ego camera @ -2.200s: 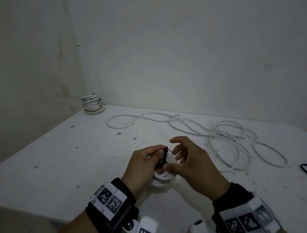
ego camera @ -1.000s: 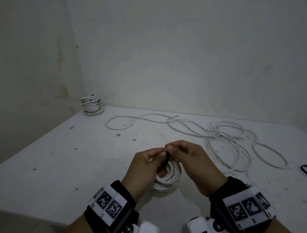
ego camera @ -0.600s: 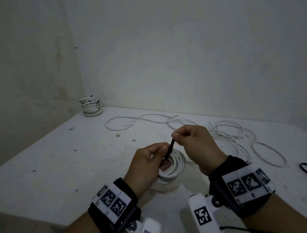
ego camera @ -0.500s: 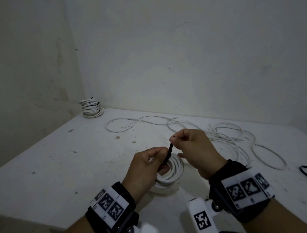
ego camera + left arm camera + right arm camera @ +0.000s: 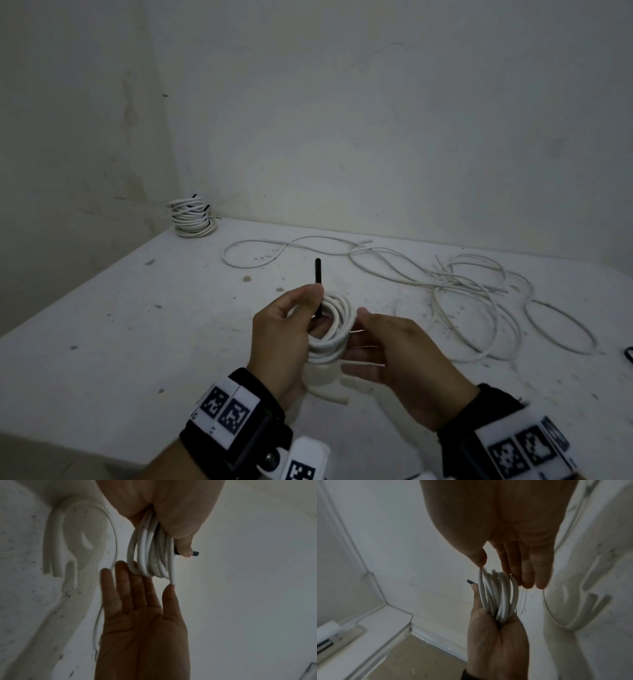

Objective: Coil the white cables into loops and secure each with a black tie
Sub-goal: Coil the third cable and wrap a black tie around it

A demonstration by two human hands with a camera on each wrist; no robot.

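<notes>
A small coil of white cable (image 5: 334,330) is held just above the table in my left hand (image 5: 315,308), thumb on top. A black tie (image 5: 318,274) is wrapped through the coil under that thumb, its free end standing straight up. My right hand (image 5: 359,342) is to the right of the coil with straight fingers, the fingertips touching its rim. The left wrist view shows the coil (image 5: 150,555), the tie end (image 5: 195,553) beyond my thumb, and the right palm (image 5: 140,608) spread flat. The right wrist view shows the coil (image 5: 498,596) held in my left palm.
Loose white cables (image 5: 462,291) sprawl over the right and back of the white table (image 5: 137,325). Tied coils (image 5: 191,217) are stacked in the far left corner by the walls. A dark object (image 5: 628,353) peeks in at the right edge.
My right hand has let go of the tie end, dropped down and opened beside the coil. The tie end now stands free above my left thumb.
</notes>
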